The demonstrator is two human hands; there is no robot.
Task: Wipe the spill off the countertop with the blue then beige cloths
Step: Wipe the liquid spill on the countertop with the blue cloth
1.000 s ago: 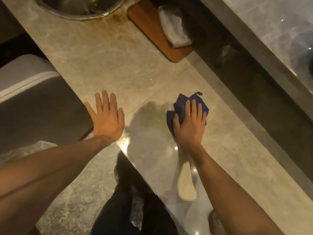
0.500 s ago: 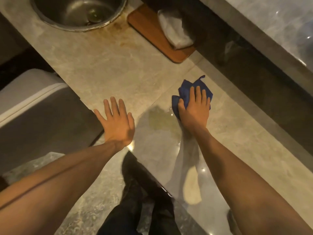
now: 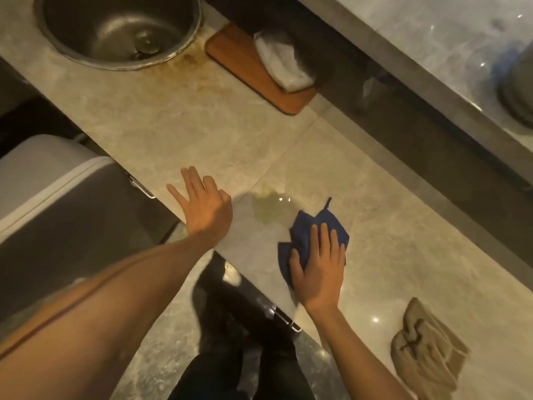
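Observation:
A yellowish spill (image 3: 269, 207) lies on the pale marble countertop (image 3: 375, 215) near its front edge. My right hand (image 3: 318, 269) presses flat on a crumpled blue cloth (image 3: 317, 229), just right of and below the spill. My left hand (image 3: 203, 204) rests flat on the counter's front edge, fingers spread, to the left of the spill, holding nothing. A folded beige cloth (image 3: 427, 353) lies on the counter at the lower right, apart from both hands.
A round steel sink (image 3: 121, 27) sits at the top left, with brown stains beside it. A wooden board (image 3: 248, 67) with a white bag (image 3: 282, 64) lies behind. A grey bin (image 3: 57, 197) stands left; my dark-trousered legs (image 3: 245, 370) are below.
My right hand has dragged the blue cloth back toward me and to the right of the spill. The view has shifted, bringing the beige cloth into sight.

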